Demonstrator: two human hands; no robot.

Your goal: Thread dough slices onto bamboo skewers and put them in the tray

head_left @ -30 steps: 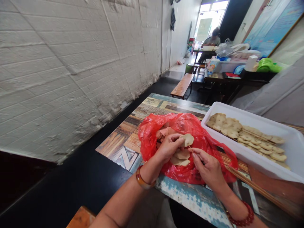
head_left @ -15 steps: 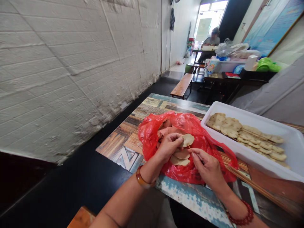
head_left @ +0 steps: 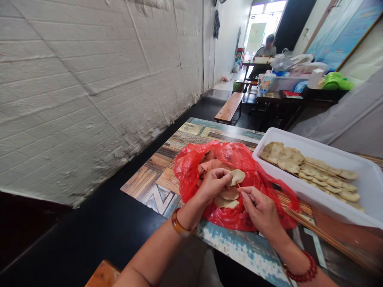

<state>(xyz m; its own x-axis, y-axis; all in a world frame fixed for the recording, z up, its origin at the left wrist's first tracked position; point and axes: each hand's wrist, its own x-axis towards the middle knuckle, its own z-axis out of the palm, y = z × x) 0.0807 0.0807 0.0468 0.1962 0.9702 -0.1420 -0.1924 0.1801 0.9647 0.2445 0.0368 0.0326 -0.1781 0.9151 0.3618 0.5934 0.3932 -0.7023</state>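
Red plastic bag [head_left: 254, 171] lies in the frame's lower centre; above it, left hand [head_left: 214, 185] pinches one pale slice [head_left: 238, 176], right hand [head_left: 260, 207] pinches thin stick [head_left: 238, 185] at slice's edge

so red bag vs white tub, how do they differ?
Shape: the red bag is thin, crumpled plastic; the white tub has smooth, firm-looking walls.
Contents: the red bag holds loosely heaped slices; the white tub holds overlapping rows of slices.
Position: the red bag sits under the left hand and right hand; the white tub stands off to the right, untouched.
Shared: both are open and hold pale slices.
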